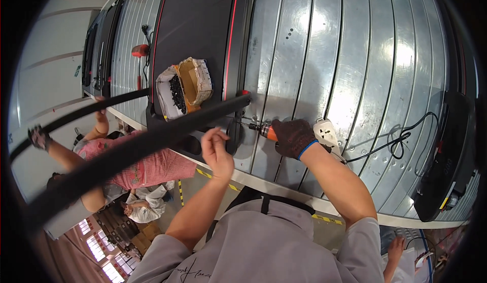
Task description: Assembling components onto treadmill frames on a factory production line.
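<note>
My right hand [294, 137], in a dark glove with a blue cuff, grips an orange power screwdriver [267, 130] whose bit points left at the end of a long black bar [152, 137]. The bar runs diagonally from a black treadmill-like machine [198, 34] down to the lower left. My left hand [217, 148] is bare, fingers loosely curled, and hovers just below the bar near its end, holding nothing that I can see.
A cardboard box [183, 87] of small black parts sits on the machine's belt. A white power strip [328, 133] and black cable [401, 141] lie on the silver slatted conveyor [355, 55]. Another black machine [449, 156] is at right. A person in a pink shirt [137, 166] works at left.
</note>
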